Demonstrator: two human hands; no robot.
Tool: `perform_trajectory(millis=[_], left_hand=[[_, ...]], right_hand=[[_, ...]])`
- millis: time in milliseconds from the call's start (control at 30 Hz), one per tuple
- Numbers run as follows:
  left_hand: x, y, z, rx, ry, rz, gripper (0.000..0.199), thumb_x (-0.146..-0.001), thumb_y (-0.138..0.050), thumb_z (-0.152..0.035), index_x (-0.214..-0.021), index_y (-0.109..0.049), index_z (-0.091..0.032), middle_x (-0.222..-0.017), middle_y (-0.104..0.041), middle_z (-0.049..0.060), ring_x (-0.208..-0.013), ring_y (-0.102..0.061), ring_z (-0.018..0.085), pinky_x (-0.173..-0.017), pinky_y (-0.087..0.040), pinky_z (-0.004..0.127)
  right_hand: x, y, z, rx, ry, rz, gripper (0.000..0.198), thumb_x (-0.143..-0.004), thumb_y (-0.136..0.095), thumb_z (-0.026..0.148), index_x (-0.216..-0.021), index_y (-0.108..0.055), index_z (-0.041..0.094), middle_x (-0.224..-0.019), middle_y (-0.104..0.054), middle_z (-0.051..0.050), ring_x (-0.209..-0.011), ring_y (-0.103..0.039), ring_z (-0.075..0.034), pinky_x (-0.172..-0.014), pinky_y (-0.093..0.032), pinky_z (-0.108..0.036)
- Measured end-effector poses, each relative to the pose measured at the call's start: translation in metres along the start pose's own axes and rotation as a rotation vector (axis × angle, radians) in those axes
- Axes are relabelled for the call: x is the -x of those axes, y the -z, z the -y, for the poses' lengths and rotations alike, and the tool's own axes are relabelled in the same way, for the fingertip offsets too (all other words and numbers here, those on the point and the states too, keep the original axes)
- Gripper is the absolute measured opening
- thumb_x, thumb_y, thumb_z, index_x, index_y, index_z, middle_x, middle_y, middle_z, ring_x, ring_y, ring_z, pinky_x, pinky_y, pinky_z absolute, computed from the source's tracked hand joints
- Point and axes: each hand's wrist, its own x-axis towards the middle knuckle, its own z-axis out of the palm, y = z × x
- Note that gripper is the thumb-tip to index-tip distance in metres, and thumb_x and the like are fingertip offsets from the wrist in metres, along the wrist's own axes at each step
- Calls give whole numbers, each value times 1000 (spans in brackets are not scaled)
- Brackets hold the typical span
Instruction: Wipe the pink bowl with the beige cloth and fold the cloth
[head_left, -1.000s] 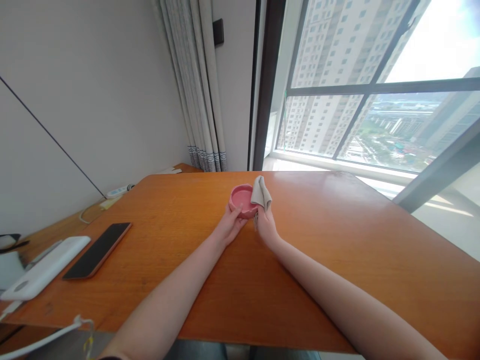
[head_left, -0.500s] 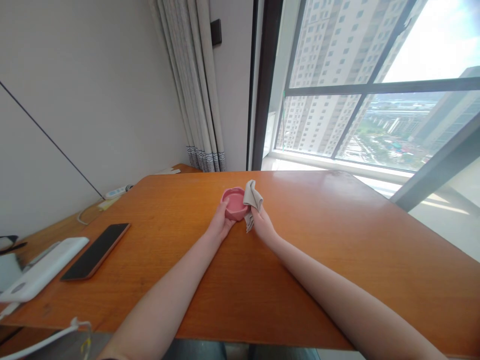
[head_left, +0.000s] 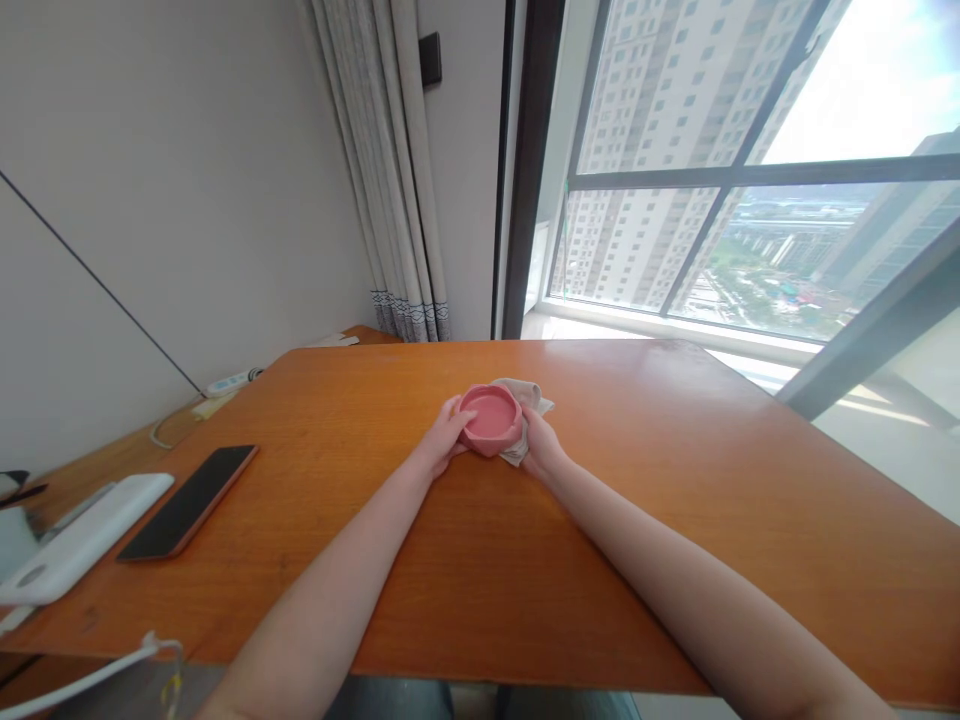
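Note:
A small pink bowl [head_left: 491, 412] with a wavy rim is held above the middle of the table, its inside facing me. My left hand [head_left: 448, 436] grips its left side, thumb over the rim and fingers underneath. Behind and to the right of the bowl, a beige cloth [head_left: 523, 393] is bunched against its outer wall. My right hand [head_left: 541, 441] is closed on that cloth at the bowl's right side; the bowl and cloth hide most of its fingers.
A dark-screened phone [head_left: 191, 503] and a white flat device [head_left: 90, 540] lie at the left of the wooden table [head_left: 675, 520]. A power strip [head_left: 231, 382] sits by the wall. At the near left hangs a white cable [head_left: 90, 680]. A large window [head_left: 750, 240] is beyond.
The bowl has moved slightly right and tilted more towards me. My right hand and the cloth have shifted from the rim's right edge to behind the bowl's right outer side.

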Motion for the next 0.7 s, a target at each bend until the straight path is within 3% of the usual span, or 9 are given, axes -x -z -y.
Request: perform_trajectory(millis=[67,133,233,333,433,567,700], left_hand=[[0,4,-2,-63,76,46,50,-70,-70,-39,-116,-56,-28,-119,-60,5,-103,-58,23,-74,-54,32],[0,4,-3,-67,113,5,45,-73,-65,-47,-113,-58,-26,-117,-62,6,-102,-58,24,-71,-54,33],[-2,-2,0,41,37,-144,42,-79,-56,-53,-108,-61,-23,-113,-63,6,-101,-59,24,-69,-53,31],[-5,-8,5,212,-78,-192,42,-81,-53,-51,-111,-59,-22,-114,-62,6,-99,-59,21,-73,-52,31],[-8,-7,9,201,-144,-231,39,-79,-59,-44,-110,-56,-20,-107,-63,5,-94,-60,17,-77,-51,27],[-8,1,5,71,-28,-113,43,-78,-57,-50,-110,-54,-22,-97,-64,5,-84,-61,16,-74,-51,30],[-7,8,1,-26,81,-7,51,-75,-56,-60,-112,-55,-24,-108,-62,7,-89,-61,20,-72,-52,33]], right_hand=[[-2,2,0,56,13,-23,18,-85,-51,24,-91,-65,15,-82,-73,-5,-77,-68,-17,-70,-57,-26],[-2,2,-1,101,5,-31,18,-85,-52,27,-92,-66,16,-86,-73,-6,-80,-68,-18,-72,-57,-28],[1,-1,-8,109,0,15,23,-86,-50,32,-95,-65,16,-94,-72,-8,-89,-68,-21,-78,-57,-32],[4,-3,-19,67,49,100,22,-85,-50,31,-98,-63,19,-100,-71,-7,-99,-66,-21,-85,-55,-33],[1,-1,-24,46,68,138,21,-83,-51,30,-98,-62,20,-98,-72,-5,-101,-65,-20,-86,-55,-33],[-9,5,-13,86,98,107,20,-79,-54,31,-93,-62,19,-93,-72,-4,-94,-67,-21,-82,-56,-34],[-11,8,-4,202,57,107,13,-76,-56,27,-85,-62,19,-82,-72,-5,-85,-68,-23,-77,-57,-35]])
